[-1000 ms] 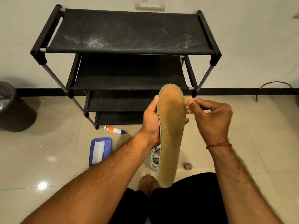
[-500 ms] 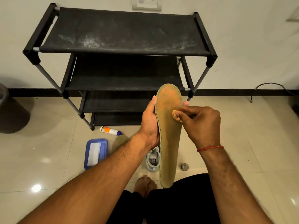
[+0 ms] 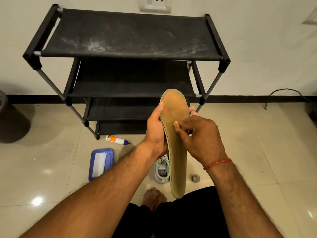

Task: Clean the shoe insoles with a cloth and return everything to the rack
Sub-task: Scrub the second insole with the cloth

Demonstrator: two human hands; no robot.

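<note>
A long tan-orange insole (image 3: 176, 134) stands almost upright in front of me, toe end up. My left hand (image 3: 156, 129) grips its left edge near the toe, with fingertips showing past the right edge. My right hand (image 3: 199, 136) pinches a small tan wad of cloth (image 3: 176, 125) and presses it against the insole's face. A pale sneaker (image 3: 161, 170) lies on the floor behind the insole, partly hidden. The black shoe rack (image 3: 130, 36) stands against the wall with its shelves bare and its top dusty.
On the tiled floor lie a white bottle with a blue cap (image 3: 116, 140), a blue tray holding a white cloth (image 3: 101, 163) and a small grey ball (image 3: 195, 178). A dark bin (image 3: 5, 115) sits at the far left, a cable (image 3: 284, 93) at the right wall. My bare foot (image 3: 154, 196) is below.
My right hand moved with the cloth from the insole's right edge near the toe onto its face and down toward the middle. The left hand kept its grip.
</note>
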